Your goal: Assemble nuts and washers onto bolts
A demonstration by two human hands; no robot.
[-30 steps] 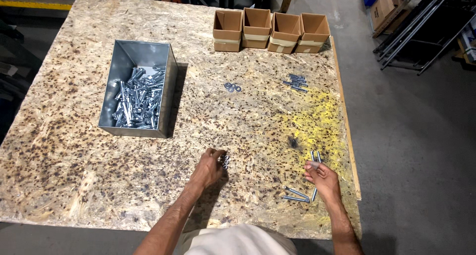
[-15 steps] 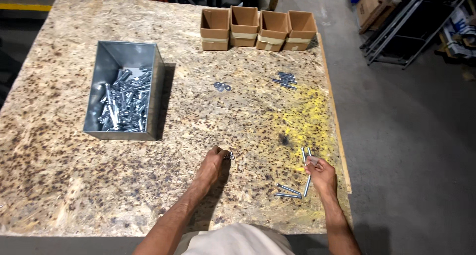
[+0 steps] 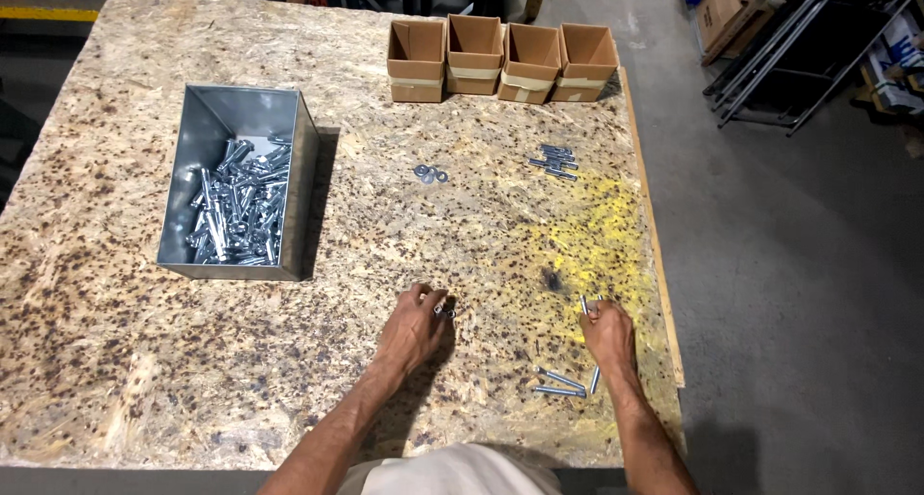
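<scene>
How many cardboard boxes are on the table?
4 boxes, in a row at the table's far edge: first, second, third and fourth, left to right, side by side. None seems hidden.

A metal bin [image 3: 241,120] full of bolts stands on the left part of the chipboard table [image 3: 115,360]. Four open cardboard boxes [image 3: 500,62] sit side by side along the far edge, with two washers [image 3: 431,175] and a small cluster of bolts [image 3: 555,161] lying nearer. Beyond the right edge, on the concrete floor [image 3: 799,264], lean dark metal frames [image 3: 799,62].
</scene>
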